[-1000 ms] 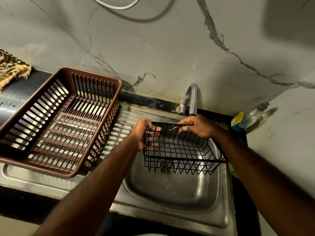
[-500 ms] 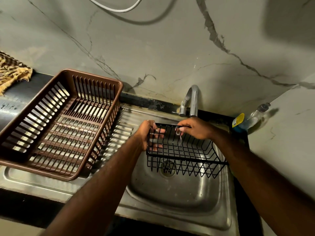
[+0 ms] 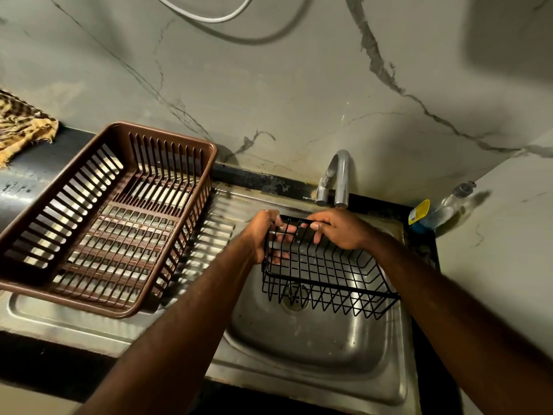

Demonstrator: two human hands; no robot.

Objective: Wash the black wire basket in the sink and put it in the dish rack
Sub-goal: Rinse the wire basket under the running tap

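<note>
The black wire basket [image 3: 329, 277] hangs over the steel sink [image 3: 311, 351], just below the tap [image 3: 338, 178]. My left hand [image 3: 263, 235] grips its left end, fingers curled through the wires. Over the basket's far rim lies my right hand [image 3: 338, 229], fingers on the back wall wires. I see no water running from the tap. The brown plastic dish rack [image 3: 104, 217] sits empty on the drainboard to the left of the sink.
A clear bottle with a yellow label [image 3: 440, 208] stands in the back right corner. A patterned cloth [image 3: 21, 127] lies on the dark counter at far left. A white cable [image 3: 209, 13] hangs on the marble wall above.
My right hand's fingers have shifted slightly along the basket's far rim. The basket stays over the sink in both hands.
</note>
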